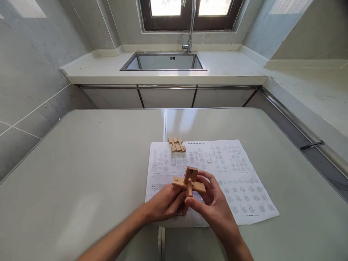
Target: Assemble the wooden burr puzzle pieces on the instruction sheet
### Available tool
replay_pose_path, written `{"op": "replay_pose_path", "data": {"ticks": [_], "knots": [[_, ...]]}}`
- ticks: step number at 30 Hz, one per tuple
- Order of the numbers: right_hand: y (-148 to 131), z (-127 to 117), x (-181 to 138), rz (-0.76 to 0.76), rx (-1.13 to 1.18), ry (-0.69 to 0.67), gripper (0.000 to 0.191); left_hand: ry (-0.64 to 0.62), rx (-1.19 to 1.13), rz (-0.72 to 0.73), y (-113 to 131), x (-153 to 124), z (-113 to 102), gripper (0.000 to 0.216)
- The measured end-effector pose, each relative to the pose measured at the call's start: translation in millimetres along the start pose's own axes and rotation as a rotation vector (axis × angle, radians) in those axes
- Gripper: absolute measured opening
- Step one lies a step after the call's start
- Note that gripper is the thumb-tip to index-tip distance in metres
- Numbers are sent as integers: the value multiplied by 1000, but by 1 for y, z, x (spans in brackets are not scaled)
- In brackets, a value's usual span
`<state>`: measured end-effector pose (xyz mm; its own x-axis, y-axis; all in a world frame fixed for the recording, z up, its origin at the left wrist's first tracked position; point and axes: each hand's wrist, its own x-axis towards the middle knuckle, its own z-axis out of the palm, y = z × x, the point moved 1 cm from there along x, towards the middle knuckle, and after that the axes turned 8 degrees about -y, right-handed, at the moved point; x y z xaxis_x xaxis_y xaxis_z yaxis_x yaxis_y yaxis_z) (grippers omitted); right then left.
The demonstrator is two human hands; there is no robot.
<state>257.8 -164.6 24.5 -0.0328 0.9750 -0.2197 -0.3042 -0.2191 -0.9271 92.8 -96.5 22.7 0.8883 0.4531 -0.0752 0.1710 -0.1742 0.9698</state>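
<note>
1. Both hands meet low in the frame's centre: the left hand (165, 204) and right hand (214, 206) curl their fingers closed around crossed wooden blocks (189, 183), held above a printed sheet (236, 181).
2. More blocks (176, 144) lie at the sheet's top edge on the surface (89, 163).
3. The sheet's print is too small to read.

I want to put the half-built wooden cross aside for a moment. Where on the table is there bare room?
The table is bare left of the instruction sheet, and also in the strip between the sheet and the right edge. It is crowded on the sheet: loose wooden pieces at its top edge, left hand and right hand holding the cross.
</note>
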Motion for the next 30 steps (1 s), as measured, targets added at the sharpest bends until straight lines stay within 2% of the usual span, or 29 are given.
{"op": "replay_pose_path", "data": {"ticks": [7, 14, 18, 21, 25, 30], "knots": [[3, 5, 1, -76, 29, 114, 63, -28, -43, -58, -1, 0, 1, 42], [-6, -5, 6, -117, 34, 113, 67, 29, -74, -58, -5, -2, 2, 42], [-21, -35, 23, -162, -53, 242, 64, 95, -35, -77, -10, -2, 3, 35], [-29, -73, 43, -160, -214, 382, 68, 90, 22, -83, -11, -2, 5, 32], [-32, -119, 67, -134, -441, 499, 76, 96, 64, -68, -11, -3, 5, 30], [-32, -144, 81, -36, -638, 578, 78, 120, 61, -67, -11, -4, 3, 30]]}}
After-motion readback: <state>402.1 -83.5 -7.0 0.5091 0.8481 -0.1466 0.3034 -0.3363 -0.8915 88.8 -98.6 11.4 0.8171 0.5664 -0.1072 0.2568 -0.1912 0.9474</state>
